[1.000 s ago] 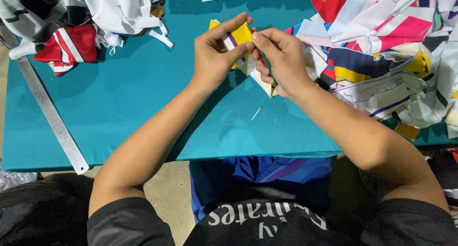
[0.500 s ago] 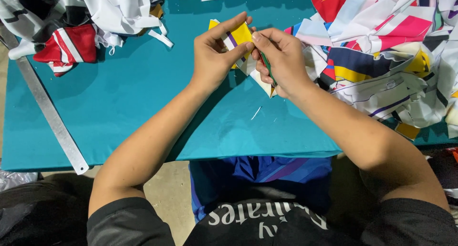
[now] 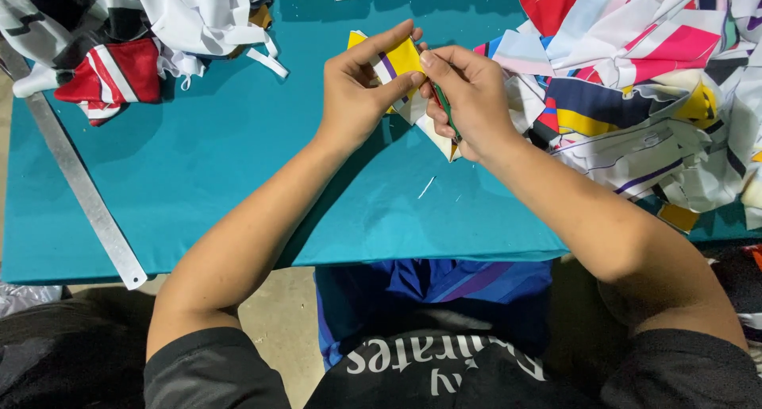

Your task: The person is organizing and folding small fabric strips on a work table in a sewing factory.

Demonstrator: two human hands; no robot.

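Teal cloth covers the table point(image 3: 238, 163) at which the person sits, bare concrete floor showing below its near edge. Over its middle, the left hand point(image 3: 361, 92) pinches a small yellow and white fabric piece point(image 3: 401, 60) between thumb and forefinger, the piece raised just above the cloth. Touching it, the right hand point(image 3: 468, 99) is curled around a thin green tool point(image 3: 444, 107), fingers clenched on it, its tip at the fabric's edge. Outward, a heap of multicoloured fabric point(image 3: 635, 99) fills the right side, a red, white and black pile point(image 3: 127, 44) lies far left, and a long metal ruler point(image 3: 79, 187) runs along the left edge
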